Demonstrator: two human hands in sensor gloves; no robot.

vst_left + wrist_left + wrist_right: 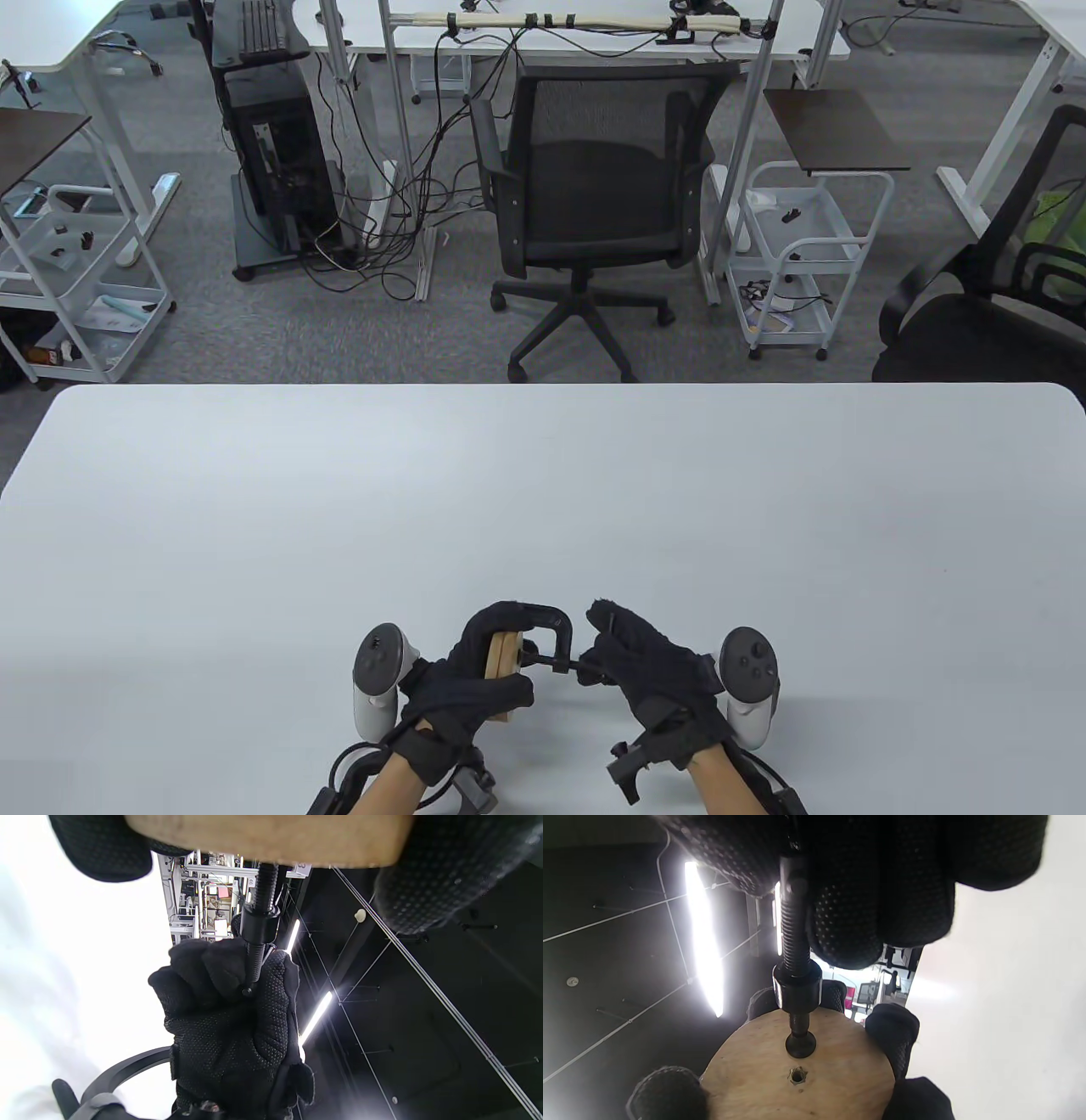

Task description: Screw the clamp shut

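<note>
A black C-clamp (543,620) is held just above the table's near edge, with round wooden discs (502,655) between its jaws. My left hand (471,679) grips the discs and the clamp frame. My right hand (632,671) grips the outer end of the threaded screw (564,666). In the right wrist view the screw (795,938) runs through the clamp's collar (797,988), and its round pad (800,1043) meets the disc face (763,1082). In the left wrist view the screw (261,891) runs from the disc (271,836) down into my right hand (229,1018).
The white table (543,492) stretches away in front of my hands. Beyond its far edge stand a black office chair (594,204), white trolleys (797,255) and other desks with cables.
</note>
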